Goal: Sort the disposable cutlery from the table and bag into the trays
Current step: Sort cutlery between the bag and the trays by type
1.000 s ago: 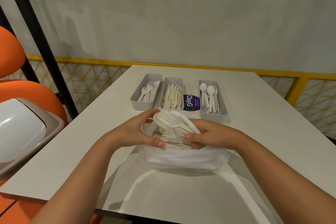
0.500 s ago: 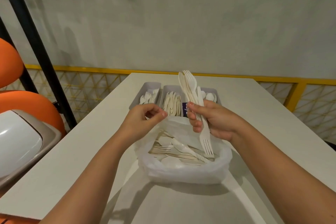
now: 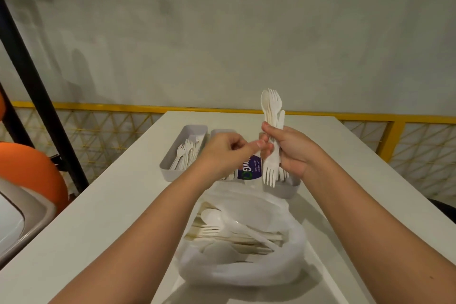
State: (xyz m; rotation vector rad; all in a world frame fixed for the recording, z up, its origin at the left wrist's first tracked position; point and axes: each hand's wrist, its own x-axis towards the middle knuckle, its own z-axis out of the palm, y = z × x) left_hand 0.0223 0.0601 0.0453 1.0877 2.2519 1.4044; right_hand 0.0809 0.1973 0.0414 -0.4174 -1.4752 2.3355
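The right hand [image 3: 294, 153] is gripping a mixed bundle of cutlery [image 3: 271, 116] upright, fingers curled round its middle, above the trays [image 3: 170, 172] toward the tabletop's [image 3: 98, 217] far edge. The left hand [image 3: 222, 155] is hovering beside it, fingers curled; whether it is pinching a piece cannot be told. Separating by type appears in hand; next, each piece needs its matching tray. The bag [image 3: 246, 271], near the front edge, is holding more

Middle tray [image 3: 220, 131] behind left hand [image 3: 222, 155], label [image 3: 252, 168] half-covered
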